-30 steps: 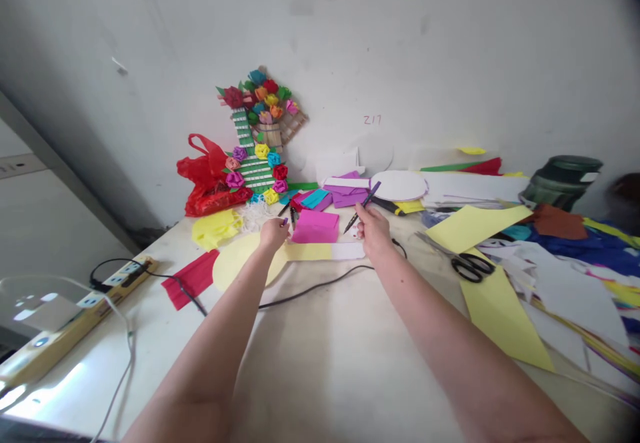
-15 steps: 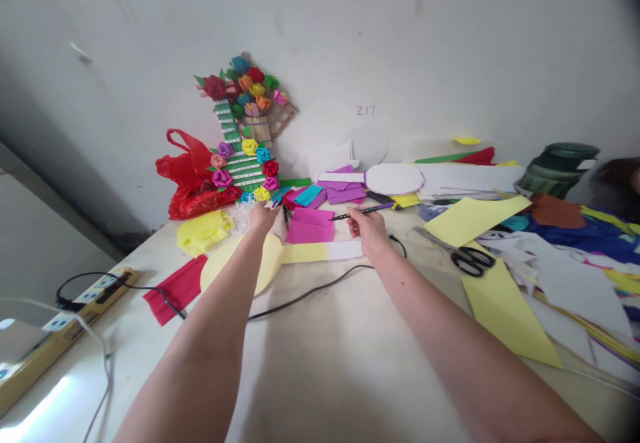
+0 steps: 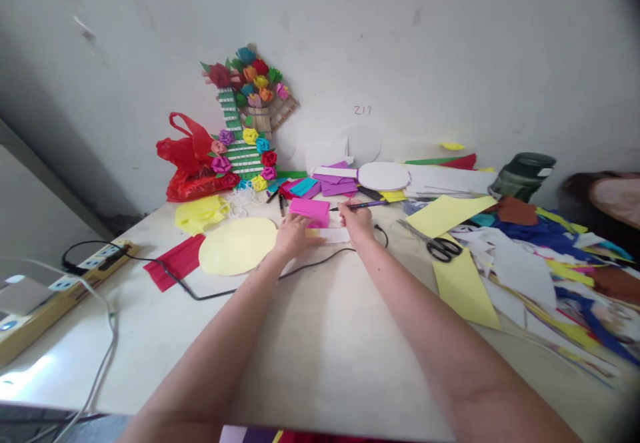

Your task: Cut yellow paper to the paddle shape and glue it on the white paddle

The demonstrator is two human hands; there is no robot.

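A dark pen [image 3: 367,205] is held in my right hand [image 3: 356,221], its tip pointing left at the edge of a magenta paper [image 3: 311,211]. Fingers spread, my left hand [image 3: 295,235] rests on the lower left of that paper and on the strip below it. The strip, pale yellow then white [image 3: 336,235], runs right from a pale yellow oval [image 3: 237,246] and passes under my right hand. Just behind the magenta paper are purple papers [image 3: 337,183] and a blue piece [image 3: 303,186].
Black scissors [image 3: 443,249] lie on yellow sheets at the right, beside many paper scraps [image 3: 525,266]. A black cable [image 3: 215,295] crosses the table. Far left is a power strip [image 3: 75,289]. Paper flowers [image 3: 250,136], a red bag [image 3: 187,163] and a green jar [image 3: 525,179] stand near the wall.
My left hand has moved right and down from near the white shredded strands onto the magenta paper and strip. My right hand still holds the pen. The view has shifted a little.
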